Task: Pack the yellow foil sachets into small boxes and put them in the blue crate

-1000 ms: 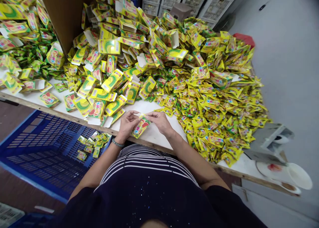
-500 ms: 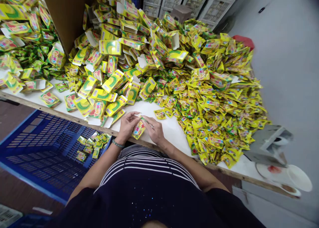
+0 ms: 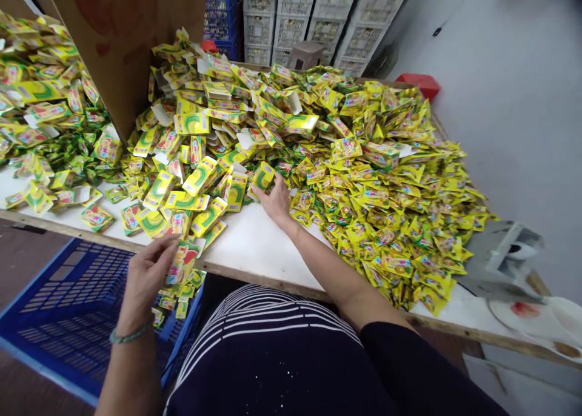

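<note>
My left hand is closed on a small printed candy box with red fruit on its face, held at the table's front edge above the blue crate. My right hand reaches onto the table, thumb and fingers around the sides of another yellow-and-green box. That box lies at the edge of the heap of boxes, several with white flaps standing up. Right of this hand spreads a big pile of yellow sachets.
An upright cardboard sheet divides the heap from more packs at left. Small boxes lie inside the crate. A grey holder and a white dish stand at right. White crates are stacked behind.
My hands have moved apart. The left one has gone left with a box toward the crate; the right one has reached forward and taken hold of another box. The view has tilted up.
</note>
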`<state>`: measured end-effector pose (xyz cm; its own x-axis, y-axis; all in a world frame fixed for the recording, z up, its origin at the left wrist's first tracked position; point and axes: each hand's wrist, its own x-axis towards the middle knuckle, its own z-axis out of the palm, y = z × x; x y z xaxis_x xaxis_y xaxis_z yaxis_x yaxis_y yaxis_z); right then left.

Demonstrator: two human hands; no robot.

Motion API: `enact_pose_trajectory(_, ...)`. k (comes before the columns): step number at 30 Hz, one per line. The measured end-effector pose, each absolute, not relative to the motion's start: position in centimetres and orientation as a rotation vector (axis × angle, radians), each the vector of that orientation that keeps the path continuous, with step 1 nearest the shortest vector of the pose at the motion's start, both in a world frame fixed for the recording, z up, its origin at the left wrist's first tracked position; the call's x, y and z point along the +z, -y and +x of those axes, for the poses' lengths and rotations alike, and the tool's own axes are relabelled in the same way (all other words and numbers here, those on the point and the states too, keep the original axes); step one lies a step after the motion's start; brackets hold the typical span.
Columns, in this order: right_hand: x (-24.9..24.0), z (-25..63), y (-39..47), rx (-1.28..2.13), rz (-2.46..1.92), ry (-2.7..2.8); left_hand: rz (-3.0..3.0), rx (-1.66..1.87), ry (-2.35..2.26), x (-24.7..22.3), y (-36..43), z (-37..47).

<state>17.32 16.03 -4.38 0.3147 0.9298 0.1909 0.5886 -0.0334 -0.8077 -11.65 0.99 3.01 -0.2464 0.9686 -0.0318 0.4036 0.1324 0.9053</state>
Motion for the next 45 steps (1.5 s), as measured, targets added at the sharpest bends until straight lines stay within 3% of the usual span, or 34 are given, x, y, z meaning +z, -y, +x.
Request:
enact_pose_trajectory(3,-4.8,16.4,-17.4,0.361,-1.779,1.568,1.511,0.931,-1.838,1.9,-0.7,-11.4)
enact_pose_trajectory(8,-5.0,17.9,-15.7,0.419,-1.785,1.675,1.768,0.286,-2.339,3.4,1.1,-15.1)
enact_pose_trajectory(11,-4.7,19.2,-12.5,0.464,-1.661,1.612,2.027,0.328,-2.404,4.5,1.1,-14.8)
enact_pose_trajectory(15,-4.1,19.3,-7.0,0.801,-1.456,1.615,2.474,0.731,-1.861,2.9,-1.8,-8.3)
enact_pose_trajectory(20,-3.6,20.8,-4.5,1.299,-1.348,1.661,2.459,0.590,-1.247,-1.1,-5.4,0.3)
enact_pose_trajectory(22,-3.3,22.9,-5.9,1.132,-1.506,1.651,2.275,0.546,-1.264,-2.2,-6.2,2.0)
enact_pose_trajectory(26,-2.9,27.3,-10.7,0.277,-2.098,1.658,1.962,0.568,-1.514,-3.4,-7.1,2.8)
enact_pose_trajectory(28,-3.0,28.4,-12.5,0.128,-2.205,1.823,1.874,0.581,-1.553,-3.8,-7.1,2.7)
enact_pose_trajectory(38,-5.4,27.6,-11.4,0.429,-2.062,1.884,1.449,0.741,-1.400,-6.5,-6.0,0.9)
enact_pose_trajectory(45,-4.2,27.3,-11.1,0.168,-1.908,2.149,1.347,0.794,-1.347,-6.5,-5.8,1.1)
